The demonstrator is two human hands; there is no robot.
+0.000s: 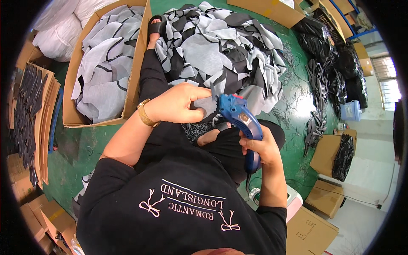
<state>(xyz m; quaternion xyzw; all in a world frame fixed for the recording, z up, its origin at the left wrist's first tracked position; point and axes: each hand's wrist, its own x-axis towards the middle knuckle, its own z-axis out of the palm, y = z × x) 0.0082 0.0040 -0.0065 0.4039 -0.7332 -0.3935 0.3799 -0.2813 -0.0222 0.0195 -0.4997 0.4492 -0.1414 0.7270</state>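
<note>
My right hand is wrapped around the curved handle of a blue electric fabric cutter, which has a red part on its head and a cord at its lower end. In front of my chest, my left hand meets the cutter's head, index finger stretched toward it and thumb lower down. A small grey fabric piece shows between that thumb and finger, against the cutter's front. The blade is hard to make out. Beyond both hands, a large heap of grey and black fabric pieces lies on the floor.
A cardboard box filled with similar fabric pieces stands left of my leg. Thread scraps litter the green floor. Black plastic bags line the right side, with cartons nearer. White sacks lie far left.
</note>
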